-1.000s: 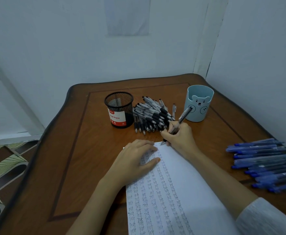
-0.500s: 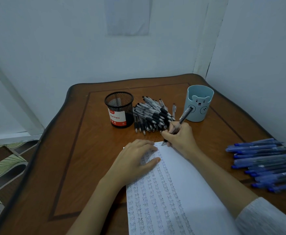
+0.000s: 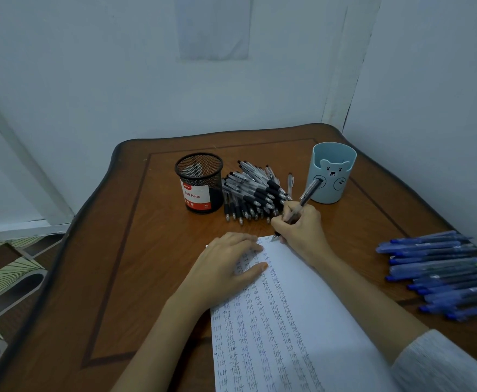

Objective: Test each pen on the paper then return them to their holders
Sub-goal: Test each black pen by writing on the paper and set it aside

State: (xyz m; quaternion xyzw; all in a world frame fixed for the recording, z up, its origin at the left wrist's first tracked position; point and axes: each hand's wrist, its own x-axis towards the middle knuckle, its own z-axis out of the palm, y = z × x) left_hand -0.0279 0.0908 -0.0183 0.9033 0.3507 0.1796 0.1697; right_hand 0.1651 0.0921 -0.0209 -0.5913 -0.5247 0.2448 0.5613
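Pinching black pen point(image 3: 308, 193), right fingers point(image 3: 280, 222) curled

Wooden table point(image 3: 152, 278) bears paper point(image 3: 311, 306), two holders point(image 3: 199, 183), pens point(image 3: 253, 193).

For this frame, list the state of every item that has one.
Mesh holder: upright, no pens sticking out.
Bear cup: upright, no pens sticking out.
Black pens: loose heap on table.
Blue pens: loose heap, right side.
Paper: flat, partly filled with writing.
Left hand: flat on paper.
Right hand: grips pen, tip on paper.
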